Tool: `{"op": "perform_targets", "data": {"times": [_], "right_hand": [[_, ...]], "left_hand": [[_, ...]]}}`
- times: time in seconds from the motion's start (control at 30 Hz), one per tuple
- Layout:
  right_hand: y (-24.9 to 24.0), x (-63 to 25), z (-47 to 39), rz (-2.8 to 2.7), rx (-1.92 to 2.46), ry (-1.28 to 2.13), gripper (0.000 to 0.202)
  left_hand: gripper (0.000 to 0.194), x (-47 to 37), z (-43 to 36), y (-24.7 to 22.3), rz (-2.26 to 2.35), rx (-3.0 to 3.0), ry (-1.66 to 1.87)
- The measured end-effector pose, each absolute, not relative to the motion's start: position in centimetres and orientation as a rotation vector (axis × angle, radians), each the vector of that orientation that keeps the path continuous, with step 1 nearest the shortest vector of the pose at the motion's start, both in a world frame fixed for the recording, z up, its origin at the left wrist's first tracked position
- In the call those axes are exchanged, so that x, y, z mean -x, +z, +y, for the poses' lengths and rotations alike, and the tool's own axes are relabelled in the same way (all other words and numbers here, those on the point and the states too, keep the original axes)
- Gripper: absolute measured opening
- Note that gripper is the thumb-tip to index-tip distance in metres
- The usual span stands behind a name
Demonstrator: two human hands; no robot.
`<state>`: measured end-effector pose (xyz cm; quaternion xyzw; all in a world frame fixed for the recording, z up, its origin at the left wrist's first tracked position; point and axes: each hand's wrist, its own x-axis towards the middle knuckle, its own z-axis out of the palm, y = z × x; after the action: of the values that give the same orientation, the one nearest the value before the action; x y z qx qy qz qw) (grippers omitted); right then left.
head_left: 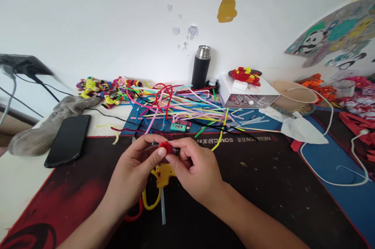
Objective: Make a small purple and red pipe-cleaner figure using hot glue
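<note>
Between the fingertips of both hands is a small red round piece [165,147], with a bit of blue or purple at its right side. My left hand [140,159] pinches it from the left, thumb on its front. My right hand [193,161] is closed at its right edge, thumb and forefinger touching it. Just below the hands lies a yellow glue gun [164,175] with a clear glue stick [163,206] pointing toward me. Yellow and red scissor-like handles [150,202] show beside it, partly hidden by my left hand.
Pipe cleaners [181,102] pile up behind the dark mat [263,186]. A black phone [68,139] lies left, near a grey plush [52,124]. A black thermos [201,67], a white box [249,91], a tan bowl [295,91] and a white cable [331,182] are farther back and right.
</note>
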<state>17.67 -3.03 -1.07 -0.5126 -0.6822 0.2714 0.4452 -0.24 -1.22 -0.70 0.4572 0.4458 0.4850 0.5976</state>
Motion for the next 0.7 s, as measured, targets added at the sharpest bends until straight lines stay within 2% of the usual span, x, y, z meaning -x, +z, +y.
{"op": "perform_targets", "data": {"times": [0.3, 0.5, 0.7], "right_hand": [[-0.83, -17.77, -2.82, -1.648, 1.183, 0.583, 0.017], [-0.92, -17.77, -2.67, -1.564, 1.146, 0.605, 0.015], [-1.18, -17.61, -2.77, -1.563, 1.113, 0.607, 0.014]], "left_hand": [[0.025, -0.62, -1.71, -0.42, 1.073, -1.135, 1.21], [0.032, 0.03, -1.9, -0.73, 1.164, -1.204, 1.186], [0.026, 0.05, -1.79, -0.03, 1.296, -1.325, 1.242]]}}
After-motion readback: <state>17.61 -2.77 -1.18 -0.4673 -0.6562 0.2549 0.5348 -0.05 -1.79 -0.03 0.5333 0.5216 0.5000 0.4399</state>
